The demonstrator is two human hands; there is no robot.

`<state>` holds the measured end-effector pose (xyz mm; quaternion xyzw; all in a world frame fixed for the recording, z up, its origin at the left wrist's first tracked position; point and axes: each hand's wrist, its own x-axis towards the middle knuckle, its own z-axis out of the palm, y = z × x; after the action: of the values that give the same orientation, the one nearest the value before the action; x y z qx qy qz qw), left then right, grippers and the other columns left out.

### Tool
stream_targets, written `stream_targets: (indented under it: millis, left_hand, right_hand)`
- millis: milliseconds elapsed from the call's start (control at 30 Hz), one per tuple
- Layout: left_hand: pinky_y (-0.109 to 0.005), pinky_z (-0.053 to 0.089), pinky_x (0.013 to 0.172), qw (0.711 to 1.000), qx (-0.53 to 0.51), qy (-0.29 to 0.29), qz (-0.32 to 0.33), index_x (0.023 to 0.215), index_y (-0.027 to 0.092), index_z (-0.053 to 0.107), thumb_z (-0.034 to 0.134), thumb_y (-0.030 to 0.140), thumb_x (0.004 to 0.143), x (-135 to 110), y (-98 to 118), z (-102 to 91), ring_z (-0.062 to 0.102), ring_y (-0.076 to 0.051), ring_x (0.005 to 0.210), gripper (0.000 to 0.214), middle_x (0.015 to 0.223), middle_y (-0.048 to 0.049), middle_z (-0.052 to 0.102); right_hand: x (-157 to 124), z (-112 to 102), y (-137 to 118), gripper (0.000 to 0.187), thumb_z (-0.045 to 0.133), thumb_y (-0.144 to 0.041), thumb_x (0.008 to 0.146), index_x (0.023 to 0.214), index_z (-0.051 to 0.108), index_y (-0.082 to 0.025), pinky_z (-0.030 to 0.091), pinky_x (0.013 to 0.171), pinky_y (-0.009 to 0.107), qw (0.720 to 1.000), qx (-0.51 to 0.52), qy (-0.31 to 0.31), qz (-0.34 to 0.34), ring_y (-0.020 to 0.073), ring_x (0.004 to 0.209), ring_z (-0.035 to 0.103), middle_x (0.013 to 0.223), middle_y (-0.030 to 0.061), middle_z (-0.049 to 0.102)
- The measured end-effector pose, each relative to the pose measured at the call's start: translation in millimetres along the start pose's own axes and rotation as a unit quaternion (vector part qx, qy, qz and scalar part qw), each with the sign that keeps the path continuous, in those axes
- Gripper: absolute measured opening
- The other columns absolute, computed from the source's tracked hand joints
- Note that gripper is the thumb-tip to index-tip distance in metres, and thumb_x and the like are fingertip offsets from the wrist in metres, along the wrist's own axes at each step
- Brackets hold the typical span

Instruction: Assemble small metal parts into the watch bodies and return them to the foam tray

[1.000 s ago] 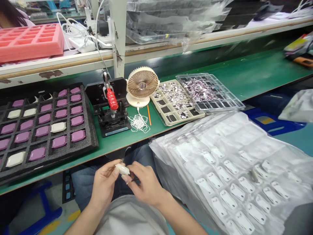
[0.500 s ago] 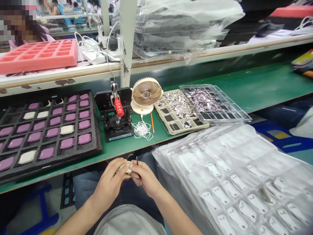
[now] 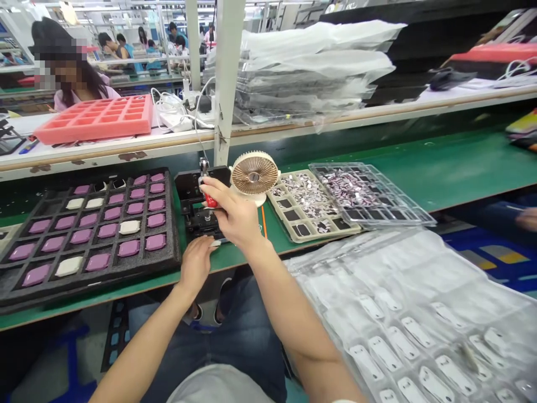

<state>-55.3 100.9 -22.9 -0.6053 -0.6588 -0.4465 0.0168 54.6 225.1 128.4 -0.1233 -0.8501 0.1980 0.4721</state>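
Note:
A small black hand press [image 3: 193, 196] with a red-handled lever [image 3: 208, 200] stands on the green bench. My right hand [image 3: 232, 215] is wrapped round the red handle. My left hand [image 3: 197, 263] reaches to the base of the press, its fingers pinched on a small white part [image 3: 215, 243] at the press bed. Left of the press lies a black foam tray [image 3: 165, 254] with purple and white cases in its pockets.
A small beige fan [image 3: 254, 176] stands right of the press, with a coil of white cord behind my wrist. Two compartment trays [image 3: 293, 229] of small shiny parts lie further right. Clear blister sheets [image 3: 398, 313] with white parts cover the lower right. A person sits behind the pink tray [image 3: 96, 117].
Both hands rose from my lap to the bench. The right hand took the red lever handle and the left carried the white part to the press base. The view tilted up.

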Motion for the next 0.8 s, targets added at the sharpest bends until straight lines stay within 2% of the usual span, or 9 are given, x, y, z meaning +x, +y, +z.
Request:
stream_targets:
  millis: [67,233,300,367,467,533,633,733,800]
  left_hand:
    - [-0.056,0.057,0.108,1.000,0.010,0.002,0.008,0.120,0.020,0.073,0.057,0.016,0.103,-2.8,-5.7,3.1,0.074,-0.031,0.117,0.024,0.117,-0.0119,0.080]
    - [-0.055,0.057,0.110,1.000,0.013,0.016,0.018,0.124,0.021,0.070,0.055,0.016,0.104,-10.8,-7.0,1.7,0.073,-0.029,0.120,0.025,0.119,-0.0109,0.079]
    - [-0.053,0.059,0.108,0.999,0.004,0.027,0.022,0.125,0.021,0.069,0.055,0.016,0.105,-14.8,-2.6,-2.6,0.072,-0.028,0.119,0.025,0.119,-0.0107,0.079]
    - [-0.050,0.060,0.106,0.999,-0.005,0.036,0.026,0.126,0.022,0.068,0.055,0.014,0.105,-22.1,4.0,-8.0,0.072,-0.026,0.117,0.027,0.120,-0.0095,0.078]
    - [-0.046,0.061,0.104,0.999,-0.004,0.047,0.021,0.128,0.023,0.068,0.055,0.011,0.104,-38.1,14.1,-13.4,0.071,-0.024,0.117,0.030,0.122,-0.0090,0.077]
    - [-0.044,0.061,0.103,0.998,0.004,0.056,0.010,0.130,0.023,0.068,0.055,0.010,0.103,-47.9,18.5,-13.6,0.072,-0.024,0.115,0.033,0.122,-0.0095,0.076]
    - [-0.043,0.062,0.102,0.997,0.020,0.072,-0.006,0.138,0.024,0.065,0.054,0.010,0.104,-55.7,21.1,-10.9,0.073,-0.024,0.113,0.038,0.121,-0.0102,0.075]
    - [-0.044,0.062,0.102,0.995,0.035,0.093,-0.018,0.139,0.024,0.064,0.054,0.012,0.104,-55.0,22.4,-7.9,0.072,-0.024,0.114,0.039,0.122,-0.0111,0.075]
    - [-0.045,0.061,0.103,0.992,0.045,0.112,-0.028,0.137,0.023,0.065,0.054,0.012,0.104,-50.0,23.1,-5.8,0.072,-0.025,0.115,0.037,0.122,-0.0117,0.074]
  right_hand:
    - [10.4,-0.2,0.1,0.053,0.048,-0.007,0.100,0.142,0.065,-0.033,0.064,0.096,0.027,0.999,0.013,0.029,0.004,0.0167,0.123,0.072,0.146,-0.0044,0.068]
    - [19.2,-8.4,-8.2,0.029,0.059,-0.028,0.105,0.132,0.070,-0.025,0.062,0.096,0.032,0.985,0.037,0.163,0.028,0.0194,0.106,0.076,0.127,0.0053,0.078]
    - [1.4,-4.4,-5.2,0.022,0.059,-0.029,0.106,0.118,0.075,-0.023,0.061,0.093,0.029,0.995,0.009,0.088,0.043,0.0179,0.101,0.076,0.114,0.0051,0.081]
    - [-27.5,6.8,5.1,0.022,0.057,-0.028,0.106,0.113,0.077,-0.023,0.059,0.091,0.027,0.993,-0.052,-0.060,0.083,0.0169,0.101,0.076,0.110,0.0041,0.081]
    - [-67.2,30.7,28.9,0.031,0.055,-0.016,0.103,0.125,0.074,-0.026,0.058,0.094,0.027,0.959,-0.126,-0.215,0.135,0.0177,0.117,0.074,0.131,0.0029,0.077]
    - [-78.0,45.7,44.3,0.042,0.055,-0.011,0.100,0.135,0.070,-0.028,0.059,0.094,0.030,0.946,-0.145,-0.249,0.146,0.0207,0.121,0.072,0.140,0.0035,0.072]
    - [-70.9,60.4,60.0,0.040,0.060,-0.019,0.100,0.138,0.068,-0.026,0.060,0.092,0.037,0.926,-0.175,-0.295,0.157,0.0280,0.114,0.075,0.134,0.0091,0.075]
    - [-57.2,62.4,63.1,0.030,0.065,-0.025,0.098,0.127,0.075,-0.023,0.059,0.095,0.041,0.911,-0.195,-0.328,0.157,0.0320,0.110,0.076,0.122,0.0127,0.079]
    - [-55.3,56.5,57.2,0.035,0.062,-0.021,0.098,0.131,0.073,-0.025,0.058,0.096,0.040,0.909,-0.201,-0.330,0.156,0.0307,0.113,0.075,0.127,0.0116,0.077]
